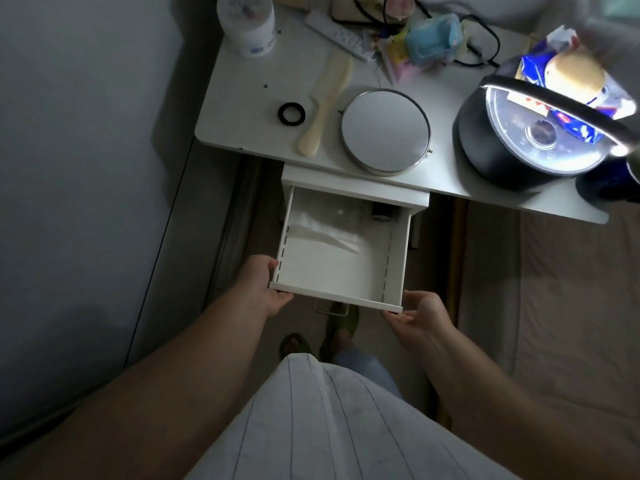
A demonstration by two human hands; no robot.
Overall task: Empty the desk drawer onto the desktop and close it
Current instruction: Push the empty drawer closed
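Note:
The white desk drawer (332, 268) is pulled far out below the desktop (242, 109). My left hand (258, 287) grips its front left corner, thumb over the rim. At the front right corner my right hand (420, 318) is cupped, fingers spread and touching the drawer front from below. Inside, a clear plastic bag (325, 230) lies toward the back, and a small dark object (382, 213) sits in the back right corner, partly hidden under the desk. A metal handle (330, 309) shows under the drawer front.
On the desktop lie a round mirror (386, 131), a cream comb (325, 105), a black hair tie (291, 114), a white jar (246, 24), a remote (334, 34), a blue case (433, 38), cables and a dark pot with snack packets (533, 133). A wall stands left, a bed (554, 306) right.

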